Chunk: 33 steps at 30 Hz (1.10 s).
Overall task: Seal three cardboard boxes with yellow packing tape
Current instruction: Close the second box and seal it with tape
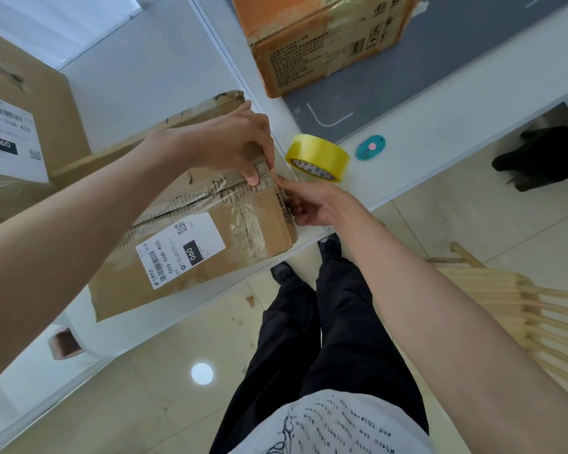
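1. Three cardboard boxes on view: the middle box at the near edge of the surface, a left box with a white label just beside it, and a far box on a grey mat.
2. One roll of yellow tape standing tilted on the surface, just right of the middle box, apart from both hands.
3. One small teal cutter near the roll, to its right, at the mat's edge.
4. Left hand lying over the top right corner of the middle box, fingers curled, thumb pressing a strip of tape down at the top seam.
5. Right hand at the right edge of the same box, forefinger stretched to the seam beside the left thumb, other fingers curled against the box side; whether pinching the strip, cannot tell.
6. Top of the middle box torn and covered in old clear tape, with a white shipping label marked 060.
7. Both forearms crossing the view and hiding parts of the middle box.
8. White surface, pale tiled floor below, black trousers and dark shoes, a wooden slatted chair at right, a black object on the floor under the surface.
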Available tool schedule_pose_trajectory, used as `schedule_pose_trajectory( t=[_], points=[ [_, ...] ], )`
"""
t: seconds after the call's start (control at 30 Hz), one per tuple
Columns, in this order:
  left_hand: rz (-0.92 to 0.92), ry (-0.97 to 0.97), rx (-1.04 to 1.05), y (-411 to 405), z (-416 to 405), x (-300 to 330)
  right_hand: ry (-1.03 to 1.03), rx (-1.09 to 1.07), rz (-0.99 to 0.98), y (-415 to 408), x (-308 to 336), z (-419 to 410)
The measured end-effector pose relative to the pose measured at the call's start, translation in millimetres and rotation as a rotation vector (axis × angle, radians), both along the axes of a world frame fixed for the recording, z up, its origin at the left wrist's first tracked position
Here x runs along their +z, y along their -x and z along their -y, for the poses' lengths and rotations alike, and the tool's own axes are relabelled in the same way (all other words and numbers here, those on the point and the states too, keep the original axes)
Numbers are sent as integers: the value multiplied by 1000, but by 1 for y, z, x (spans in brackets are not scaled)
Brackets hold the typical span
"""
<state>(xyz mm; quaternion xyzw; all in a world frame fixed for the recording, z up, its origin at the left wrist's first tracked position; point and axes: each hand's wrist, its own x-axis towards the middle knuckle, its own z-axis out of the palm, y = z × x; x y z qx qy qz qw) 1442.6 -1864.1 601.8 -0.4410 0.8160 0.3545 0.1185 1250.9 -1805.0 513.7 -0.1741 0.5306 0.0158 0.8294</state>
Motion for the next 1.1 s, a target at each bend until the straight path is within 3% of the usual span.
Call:
schedule_pose_trajectory(
  t=[0.3, 0.53, 0.73, 1.1],
  points=[
    [13, -21, -42, 4, -1, -2, -4, -135, -4, -5, -5, -9],
    [52, -2, -29, 4, -1, -4, 380, -397, -21, -6, 26, -28],
    [61, 55, -71, 7, -5, -6, 832, -196, -264, -14, 43, -62],
    [22, 245, -233, -7, -45, 6, 964, -178, -376, -5, 55, -41]
  ],
)
